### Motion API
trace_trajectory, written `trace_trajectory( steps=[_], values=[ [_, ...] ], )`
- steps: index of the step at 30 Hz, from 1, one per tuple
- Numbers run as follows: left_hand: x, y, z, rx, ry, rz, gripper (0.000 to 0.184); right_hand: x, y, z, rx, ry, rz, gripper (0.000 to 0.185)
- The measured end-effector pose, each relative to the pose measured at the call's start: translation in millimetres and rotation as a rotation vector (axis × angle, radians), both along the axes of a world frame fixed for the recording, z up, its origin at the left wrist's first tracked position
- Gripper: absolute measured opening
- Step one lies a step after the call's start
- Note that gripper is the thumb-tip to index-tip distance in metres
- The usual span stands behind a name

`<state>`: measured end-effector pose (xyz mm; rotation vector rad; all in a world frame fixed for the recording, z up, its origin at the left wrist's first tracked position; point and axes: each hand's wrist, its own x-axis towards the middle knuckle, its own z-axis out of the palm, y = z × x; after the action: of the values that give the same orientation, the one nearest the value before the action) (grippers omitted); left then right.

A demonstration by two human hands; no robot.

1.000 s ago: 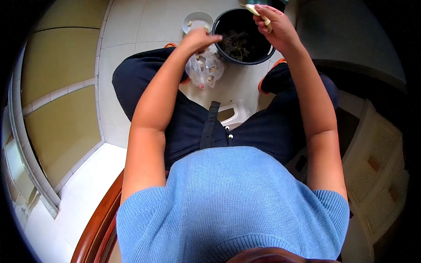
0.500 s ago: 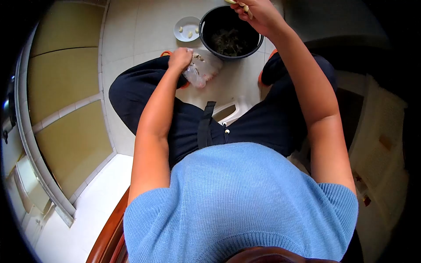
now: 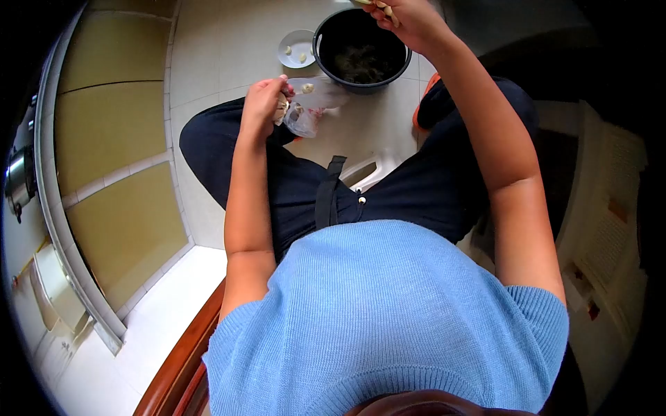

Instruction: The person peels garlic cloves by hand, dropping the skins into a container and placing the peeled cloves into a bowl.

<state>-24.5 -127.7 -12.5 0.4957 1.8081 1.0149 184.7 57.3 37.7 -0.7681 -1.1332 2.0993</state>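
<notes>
My left hand (image 3: 263, 102) is closed on a clear plastic bag (image 3: 304, 122), which hangs open beside my left knee with pale garlic pieces (image 3: 307, 89) in it. At the top edge, my right hand (image 3: 411, 21) is closed round several pale garlic cloves (image 3: 390, 14), over the rim of a black bucket (image 3: 361, 87). Dark scraps (image 3: 361, 64) lie inside the bucket. Left of it stands a white bowl (image 3: 297, 62) holding a few peeled cloves (image 3: 302, 57).
Part of a white stool (image 3: 378, 170) shows between my legs. Tan panels (image 3: 114, 125) line the left side, and a reddish wooden edge (image 3: 182, 347) is at the lower left. A dark surface lies at the upper right.
My left hand has moved from near the bowl down and left, taking hold of the bag and pulling it. My right hand has shifted left and up with the cloves.
</notes>
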Motion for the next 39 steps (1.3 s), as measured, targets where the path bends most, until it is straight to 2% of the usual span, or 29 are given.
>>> trace_trajectory(
  steps=[1,3,4,5,8,10,11,13,15,17,18,20,21,23,25,27,28,29,31,32,34,36,38,39],
  values=[
    [-2,0,-8,0.004,0.003,0.008,0.024,-1,2,-3,-0.007,-0.011,-0.011,0.010],
    [-2,-2,-33,0.072,-0.179,-0.073,0.023,-1,2,-4,-0.012,-0.023,-0.016,0.010],
    [14,-3,-27,0.022,-0.178,-0.102,0.024,2,1,-5,-0.015,-0.021,-0.015,0.010],
    [17,-3,-44,0.028,-0.237,-0.183,0.025,3,1,-5,-0.020,-0.021,-0.015,0.010],
    [43,-1,-33,-0.030,-0.300,-0.237,0.025,0,1,-8,0.001,-0.046,-0.033,0.010],
    [48,1,-11,-0.199,-0.148,-0.349,0.021,0,-1,-9,-0.003,-0.057,-0.013,0.010],
    [43,-1,-24,-0.197,-0.151,-0.339,0.021,0,-1,-10,-0.004,-0.061,-0.006,0.010],
    [24,0,-52,0.037,-0.344,-0.117,0.019,0,-1,-12,0.003,-0.079,-0.003,0.010],
    [5,-2,-65,0.035,-0.251,-0.083,0.019,1,-4,-12,0.001,-0.098,-0.007,0.010],
    [-16,-4,-100,0.002,0.203,-0.142,0.030,2,-5,-14,-0.015,-0.047,-0.015,0.011],
    [-23,-6,-116,0.001,0.204,-0.142,0.030,3,-5,-17,-0.016,-0.046,-0.015,0.011],
    [-30,-14,-146,-0.162,0.745,-0.307,0.031,3,-7,-18,-0.004,-0.060,0.000,0.011],
    [-30,-16,-156,-0.163,0.741,-0.305,0.031,2,-9,-17,-0.004,-0.063,0.003,0.011],
    [-29,-21,-174,-0.406,0.659,-0.388,0.033,1,-14,-15,-0.001,-0.076,-0.010,0.012],
    [-30,-24,-208,-0.440,0.563,-0.397,0.033,2,-16,-20,-0.007,-0.076,-0.003,0.012],
    [-18,-22,-215,-0.359,0.475,-0.344,0.036,1,-14,-22,-0.013,-0.084,0.002,0.011],
    [-12,-20,-215,-0.245,0.253,-0.248,0.027,2,-15,-23,-0.025,-0.090,0.010,0.011],
    [-9,-18,-214,-0.245,0.244,-0.247,0.027,1,-15,-23,-0.035,-0.095,0.019,0.011],
    [-3,-12,-198,-0.119,-0.021,-0.044,0.019,-2,-15,-21,-0.038,-0.118,0.008,0.010],
    [0,-5,-186,-0.118,-0.023,-0.044,0.019,-3,-15,-20,-0.036,-0.133,0.000,0.010],
    [13,7,-152,-0.128,-0.062,-0.263,0.017,-6,-12,-20,-0.035,-0.133,0.008,0.010],
    [39,14,-131,-0.257,0.102,-0.626,0.016,-9,-10,-23,-0.038,-0.134,0.018,0.010],
    [73,8,-124,-0.225,0.160,-0.841,0.020,-13,-8,-26,-0.037,-0.145,0.004,0.010],
    [88,1,-122,-0.127,0.126,-0.888,0.023,-14,-8,-26,-0.038,-0.146,0.004,0.010]
  ],
)
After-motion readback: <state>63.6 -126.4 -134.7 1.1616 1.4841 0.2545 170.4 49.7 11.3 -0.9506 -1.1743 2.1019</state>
